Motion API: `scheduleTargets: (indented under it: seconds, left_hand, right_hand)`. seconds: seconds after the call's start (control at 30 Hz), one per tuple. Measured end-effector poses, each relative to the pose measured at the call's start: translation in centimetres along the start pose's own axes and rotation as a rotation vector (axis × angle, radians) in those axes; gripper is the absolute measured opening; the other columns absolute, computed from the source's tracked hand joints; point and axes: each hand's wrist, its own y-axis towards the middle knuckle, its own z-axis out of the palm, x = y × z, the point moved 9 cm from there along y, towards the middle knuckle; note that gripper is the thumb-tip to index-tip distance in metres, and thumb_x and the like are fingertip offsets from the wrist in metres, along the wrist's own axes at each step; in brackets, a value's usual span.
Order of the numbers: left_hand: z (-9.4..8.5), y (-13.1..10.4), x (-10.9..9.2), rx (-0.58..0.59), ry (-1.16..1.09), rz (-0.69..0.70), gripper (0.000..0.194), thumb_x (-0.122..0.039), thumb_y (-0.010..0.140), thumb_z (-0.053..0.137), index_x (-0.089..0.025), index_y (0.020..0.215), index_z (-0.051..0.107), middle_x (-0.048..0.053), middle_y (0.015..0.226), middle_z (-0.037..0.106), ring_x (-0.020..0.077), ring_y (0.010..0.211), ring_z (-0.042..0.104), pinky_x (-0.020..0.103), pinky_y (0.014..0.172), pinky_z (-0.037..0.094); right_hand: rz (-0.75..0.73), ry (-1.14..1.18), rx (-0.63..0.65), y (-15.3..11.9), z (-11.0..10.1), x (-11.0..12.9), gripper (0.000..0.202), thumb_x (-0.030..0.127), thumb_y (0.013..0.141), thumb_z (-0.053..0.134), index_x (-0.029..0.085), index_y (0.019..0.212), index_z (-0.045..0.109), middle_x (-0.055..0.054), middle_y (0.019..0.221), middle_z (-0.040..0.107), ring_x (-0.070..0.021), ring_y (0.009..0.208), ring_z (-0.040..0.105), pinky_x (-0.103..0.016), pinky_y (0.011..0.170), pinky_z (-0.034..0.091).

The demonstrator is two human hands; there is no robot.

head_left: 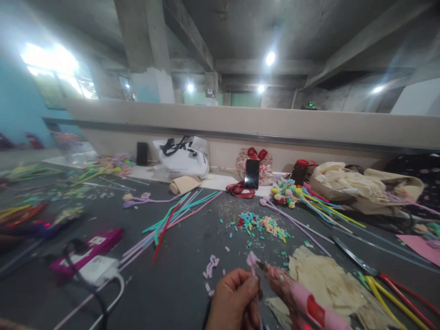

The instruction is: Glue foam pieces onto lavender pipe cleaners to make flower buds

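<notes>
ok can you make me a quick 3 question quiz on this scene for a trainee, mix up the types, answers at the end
1. Which colour is the small piece pinched in the person's left hand?
a) teal
b) lilac
c) red

2. True or false: the tip of the pink tool is close to that piece.

3. Fill in the missing word: at the back of the table, the dark bottle has a ____ lid.

Key:
1. b
2. True
3. red
</notes>
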Motion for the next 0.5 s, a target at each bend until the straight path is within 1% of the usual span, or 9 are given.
scheduleTargets:
  seconds: [0.1,0.2,0.3,0.4,0.5]
  left_hand:
    - [0.0,-0.1,0.0,0.000,0.018,-0.001,0.039,-0.052,0.049,0.066,-0.016,0.054,0.050,-0.006,0.026,0.045,0.0032,0.023,0.035,0.011,0.027,0.020]
    - [0.3,-0.2,-0.2,0.008,0.026,0.013,0.039,-0.052,0.049,0.066,-0.016,0.054,0.050,-0.006,0.025,0.045,0.0027,0.021,0.032,0.012,0.026,0.019]
    - [0.4,-0.3,-0.3,0.008,0.028,0.011,0.039,-0.052,0.050,0.066,-0.016,0.055,0.051,-0.006,0.024,0.044,0.0028,0.021,0.032,0.011,0.026,0.018]
    - [0.1,-0.2,-0.1,-0.015,0.020,-0.007,0.038,-0.051,0.049,0.067,-0.016,0.054,0.051,-0.006,0.026,0.046,0.0028,0.022,0.034,0.011,0.026,0.020]
    - [0.0,-0.1,0.1,-0.017,0.037,-0.007,0.039,-0.052,0.050,0.066,-0.016,0.054,0.051,-0.006,0.026,0.046,0.0032,0.022,0.034,0.011,0.026,0.019]
  right_hand:
    - [-0.001,0.003,0.010,-0.2,0.2,-0.1,0.022,0.039,0.075,0.052,0.024,0.067,0.066,0.000,0.064,0.068,-0.0281,0.077,0.063,-0.038,0.063,0.053]
    - [-0.008,0.004,0.031,-0.5,0.5,-0.2,0.021,0.035,0.081,0.048,0.019,0.083,0.062,-0.002,0.082,0.066,-0.0208,0.080,0.061,-0.037,0.068,0.051]
    - [-0.011,0.003,0.055,-0.6,0.4,-0.3,0.019,0.033,0.082,0.048,0.019,0.088,0.060,-0.003,0.089,0.064,-0.0198,0.083,0.059,-0.036,0.068,0.049]
    - [-0.002,0.004,0.076,-0.6,-0.1,-0.7,0.022,0.037,0.081,0.048,0.020,0.088,0.060,-0.005,0.087,0.064,-0.0189,0.078,0.060,-0.034,0.065,0.051]
    - [0.015,0.005,0.085,-0.6,-0.6,-0.8,0.026,0.043,0.074,0.053,0.020,0.076,0.064,-0.004,0.074,0.068,-0.0202,0.070,0.063,-0.030,0.060,0.053]
